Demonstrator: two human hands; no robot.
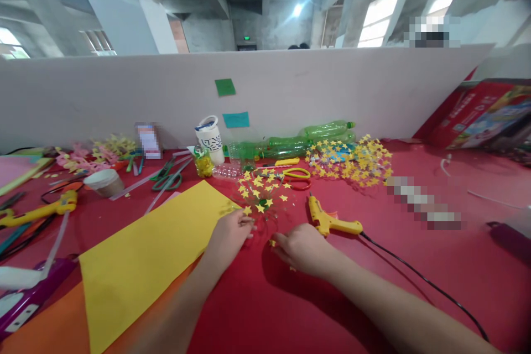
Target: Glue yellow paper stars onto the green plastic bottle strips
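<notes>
Left hand (233,230): curled at near edge of yellow-starred translucent plastic spray (269,203); grip unclear.
Right hand (302,248): pinching small yellow star (272,243) near spray.

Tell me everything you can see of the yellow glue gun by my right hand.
The yellow glue gun looks plastic, with a narrow dark nozzle and a reddish trigger. It lies on its side on the red tabletop, nozzle pointing away from you, handle stretching right. A black cord runs from the handle's end toward the lower right. Your right hand is beside it, not gripping it; whether they touch is unclear.
</notes>
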